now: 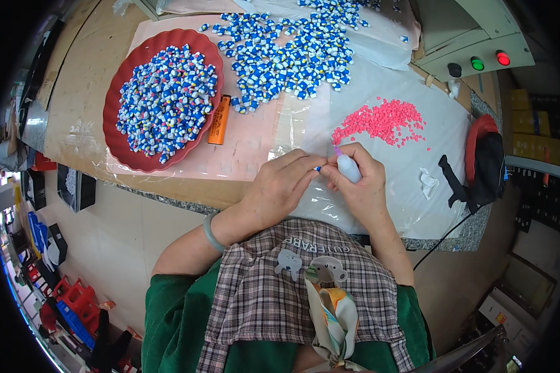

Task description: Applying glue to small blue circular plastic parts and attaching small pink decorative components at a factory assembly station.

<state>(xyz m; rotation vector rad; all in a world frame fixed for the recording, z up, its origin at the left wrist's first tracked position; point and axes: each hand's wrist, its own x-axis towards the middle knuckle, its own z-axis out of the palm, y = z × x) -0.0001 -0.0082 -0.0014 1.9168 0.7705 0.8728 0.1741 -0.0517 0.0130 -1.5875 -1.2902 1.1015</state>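
My right hand [364, 186] is closed around a small white squeeze bottle [349, 168] with a purple tip, which points away from me toward the pink pieces. Close beside it, my left hand [279, 186] pinches a tiny blue-and-white piece [318, 168] between its fingertips; the fingers cover most of it. Just beyond the hands lies a loose patch of small pink pieces [382, 121] on the clear plastic sheet. Farther off, a wide spread of small blue-and-white pieces [286, 53] covers the table. At the left, a red scalloped tray [113, 133] is heaped with similar pieces, some with pink spots.
An orange cylinder [219, 121] lies against the tray's right side. At the far right stands a pale green machine box [463, 43] with coloured buttons. A crumpled white tissue [428, 183] and a black fabric item [484, 168] lie to the right, near a dark cable [443, 240].
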